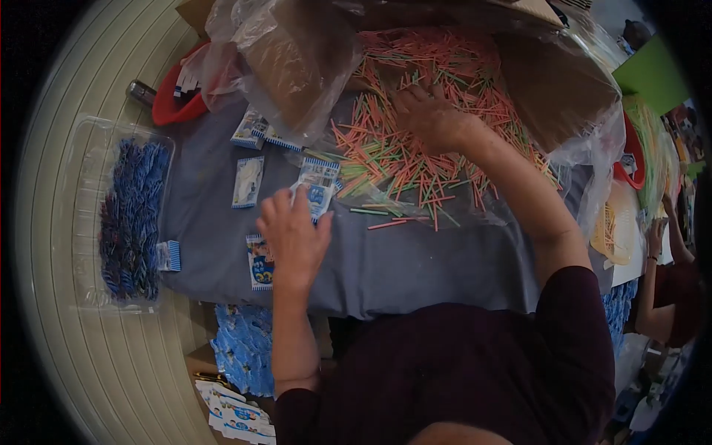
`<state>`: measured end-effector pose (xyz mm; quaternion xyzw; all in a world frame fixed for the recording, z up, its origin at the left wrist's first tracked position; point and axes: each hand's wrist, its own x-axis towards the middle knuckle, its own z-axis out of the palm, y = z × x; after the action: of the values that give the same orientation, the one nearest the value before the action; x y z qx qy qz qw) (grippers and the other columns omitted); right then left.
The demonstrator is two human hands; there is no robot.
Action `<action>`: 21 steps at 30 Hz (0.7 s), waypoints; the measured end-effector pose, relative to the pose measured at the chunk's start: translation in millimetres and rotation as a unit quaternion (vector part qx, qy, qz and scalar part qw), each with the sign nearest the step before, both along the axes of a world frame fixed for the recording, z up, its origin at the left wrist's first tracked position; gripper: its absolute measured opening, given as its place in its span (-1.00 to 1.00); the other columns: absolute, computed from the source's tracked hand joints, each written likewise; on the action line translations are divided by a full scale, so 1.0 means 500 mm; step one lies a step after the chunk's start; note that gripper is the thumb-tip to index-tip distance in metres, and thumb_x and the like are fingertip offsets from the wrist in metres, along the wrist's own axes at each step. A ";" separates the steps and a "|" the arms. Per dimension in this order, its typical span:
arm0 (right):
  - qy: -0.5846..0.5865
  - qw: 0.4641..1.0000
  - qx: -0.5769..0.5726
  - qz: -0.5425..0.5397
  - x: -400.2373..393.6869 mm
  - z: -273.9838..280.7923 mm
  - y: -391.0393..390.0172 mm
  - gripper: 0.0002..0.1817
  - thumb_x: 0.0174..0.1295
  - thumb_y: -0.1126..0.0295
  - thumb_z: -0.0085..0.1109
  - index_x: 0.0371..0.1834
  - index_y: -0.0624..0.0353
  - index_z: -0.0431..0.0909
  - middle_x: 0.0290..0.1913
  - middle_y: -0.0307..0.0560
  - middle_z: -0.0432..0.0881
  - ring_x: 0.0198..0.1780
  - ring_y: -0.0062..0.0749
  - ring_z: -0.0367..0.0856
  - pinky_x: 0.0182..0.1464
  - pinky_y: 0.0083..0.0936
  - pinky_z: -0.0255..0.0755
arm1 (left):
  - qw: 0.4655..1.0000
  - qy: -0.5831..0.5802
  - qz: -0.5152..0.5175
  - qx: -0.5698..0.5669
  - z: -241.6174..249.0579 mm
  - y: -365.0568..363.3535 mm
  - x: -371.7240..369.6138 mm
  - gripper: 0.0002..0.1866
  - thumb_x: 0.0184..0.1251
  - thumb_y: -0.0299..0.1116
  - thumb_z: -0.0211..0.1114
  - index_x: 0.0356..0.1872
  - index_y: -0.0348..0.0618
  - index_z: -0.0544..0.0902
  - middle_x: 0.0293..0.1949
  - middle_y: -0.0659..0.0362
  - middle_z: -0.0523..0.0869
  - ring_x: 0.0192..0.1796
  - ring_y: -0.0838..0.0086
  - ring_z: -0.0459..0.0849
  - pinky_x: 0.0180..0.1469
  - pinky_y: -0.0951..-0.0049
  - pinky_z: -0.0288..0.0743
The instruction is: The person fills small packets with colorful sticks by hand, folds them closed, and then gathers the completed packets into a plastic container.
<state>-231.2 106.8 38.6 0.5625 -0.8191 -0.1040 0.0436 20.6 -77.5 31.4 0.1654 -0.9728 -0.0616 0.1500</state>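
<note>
My left hand [293,237] is over the left part of the grey cloth. Its thumb and forefinger straddle a blue-and-white packet [320,178], which overlaps another packet underneath. My right hand [430,119] reaches into a pile of thin pink, orange and green sticks [437,167]. Its fingers are bent down among them, and the fingertips are hidden, so whatever they pinch cannot be made out. Left of the pile lie a packet with a pale back [248,182] and several more near the plastic sheet. Just below my left hand is a packet with a blue printed front [259,263].
A clear tray [167,159] of blue packets stands at the left. Clear plastic sheeting [297,67] lines the cardboard box behind the sticks. A red basket [172,107] is at upper left. Blue packets [241,345] lie below the table edge. Another person's arm [649,293] shows at right.
</note>
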 end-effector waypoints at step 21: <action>-0.005 0.997 -0.072 -0.017 0.100 -0.031 -0.099 -0.65 0.21 0.35 0.02 -0.03 0.31 0.60 0.01 0.12 0.59 0.22 0.02 0.46 0.36 0.30 0.10 | 0.985 0.140 -0.047 0.091 -0.084 -0.019 -0.039 -0.91 0.14 -0.49 0.33 -0.31 -0.19 0.71 -0.36 0.07 0.60 -0.26 0.08 0.59 -0.21 0.14 0.51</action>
<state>-181.2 57.5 23.2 0.5447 -0.8339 -0.0423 0.0781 1.1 -87.1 -10.5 0.1219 -0.9393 -0.1796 0.2658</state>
